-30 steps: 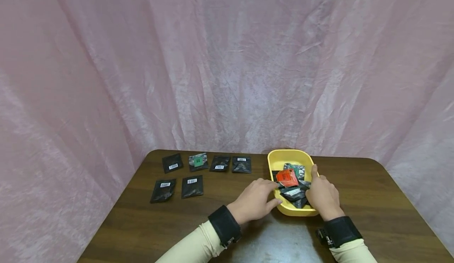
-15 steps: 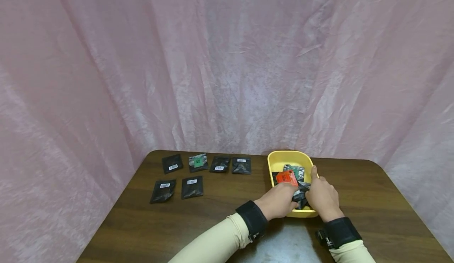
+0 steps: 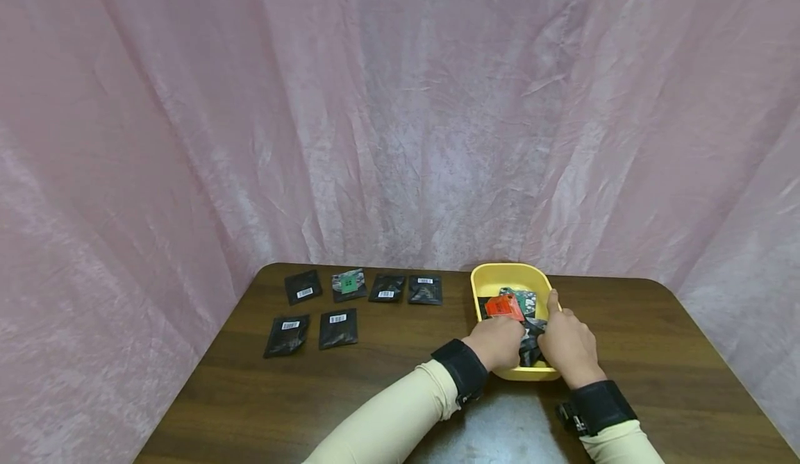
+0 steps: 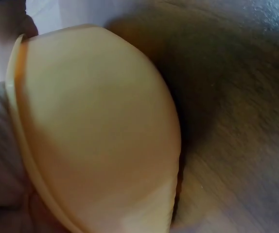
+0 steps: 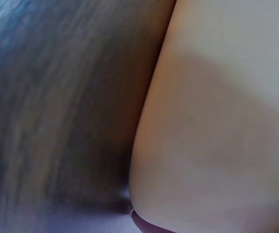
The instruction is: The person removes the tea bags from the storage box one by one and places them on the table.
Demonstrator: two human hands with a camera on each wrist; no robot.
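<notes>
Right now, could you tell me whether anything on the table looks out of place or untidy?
One packet in the back row shows green, while the five around it are plain black. The packets in the yellow tray lie jumbled, an orange one on top. Nothing looks spilled or damaged.

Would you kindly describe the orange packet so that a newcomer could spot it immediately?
Start at the yellow tray on the right half of the brown table, between the two hands. Inside it lies a heap of mostly black packets. The orange packet sits on top near the middle, the only bright orange-red one.
</notes>
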